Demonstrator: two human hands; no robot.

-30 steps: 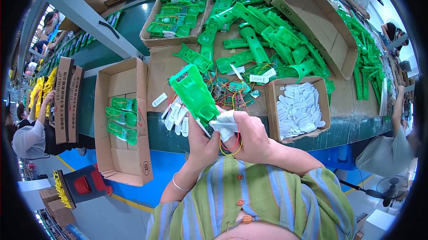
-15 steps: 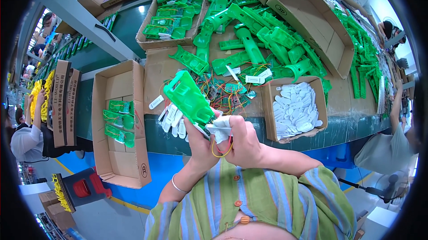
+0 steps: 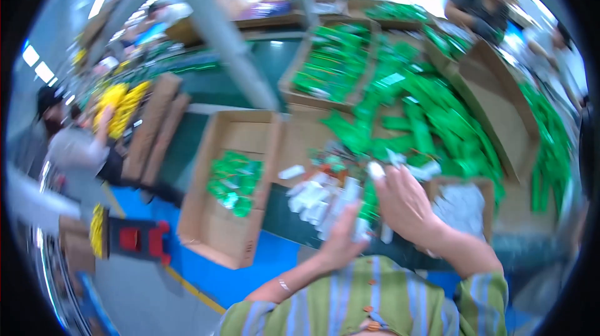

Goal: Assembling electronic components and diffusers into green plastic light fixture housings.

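Motion blur softens the whole picture. My left hand [image 3: 340, 239] is at the table's near edge, closed around the lower end of a narrow green plastic housing [image 3: 370, 202], seen nearly edge-on. To its right, my right hand [image 3: 405, 202] reaches over the housing's far side with fingers pointing away and down; a white cover shows on one fingertip. Whether those fingers pinch anything is smeared. Just beyond lies a tangle of small circuit boards with wires [image 3: 337, 158]. White oblong plastic pieces [image 3: 310, 198] are heaped left of my left hand.
An open carton [image 3: 194, 223] with several green pieces stands at left. Beyond are a fuller carton of green housings [image 3: 284, 80] and a large green heap [image 3: 431, 117]. A small box of white pieces [image 3: 487, 211] sits by my right forearm. Co-workers are around the tables.
The view has swung, shifting the scene rightward and down. My hands, earlier together at the upright green housing with a white piece and wires, are now apart; the housing has turned edge-on.
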